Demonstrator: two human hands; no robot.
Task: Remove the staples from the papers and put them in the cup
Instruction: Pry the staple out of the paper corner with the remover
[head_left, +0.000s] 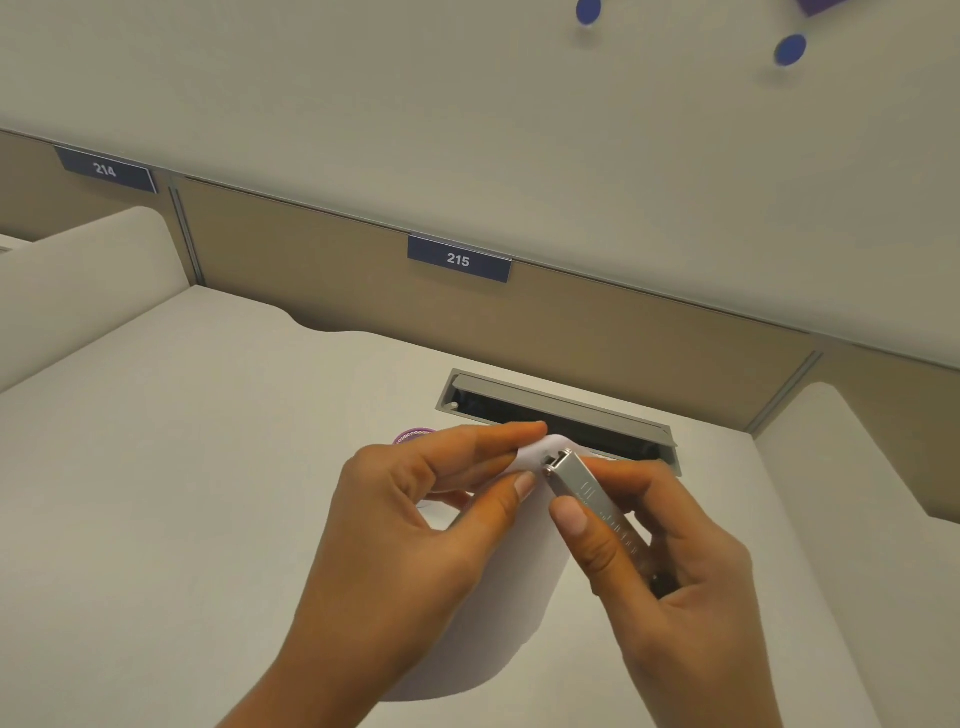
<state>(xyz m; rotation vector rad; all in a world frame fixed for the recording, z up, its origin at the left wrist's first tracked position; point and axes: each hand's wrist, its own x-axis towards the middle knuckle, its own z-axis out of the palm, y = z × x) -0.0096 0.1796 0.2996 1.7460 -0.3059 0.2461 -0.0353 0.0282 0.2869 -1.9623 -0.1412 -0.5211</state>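
Observation:
My left hand (415, 519) pinches the top corner of a white stack of papers (498, 613), lifted off the desk between thumb and fingers. My right hand (665, 566) grips a slim silver metal staple remover (597, 499), whose tip rests against that paper corner beside my left thumb. The staple itself is too small to make out. A purple mesh cup (413, 434) peeks out on the desk just behind my left hand, mostly hidden by the fingers.
A grey cable hatch (561, 410) is set into the white desk (156, 467) behind the hands. Beige partition panels carry blue labels 214 (106, 170) and 215 (458, 259). White dividers (857, 467) stand left and right.

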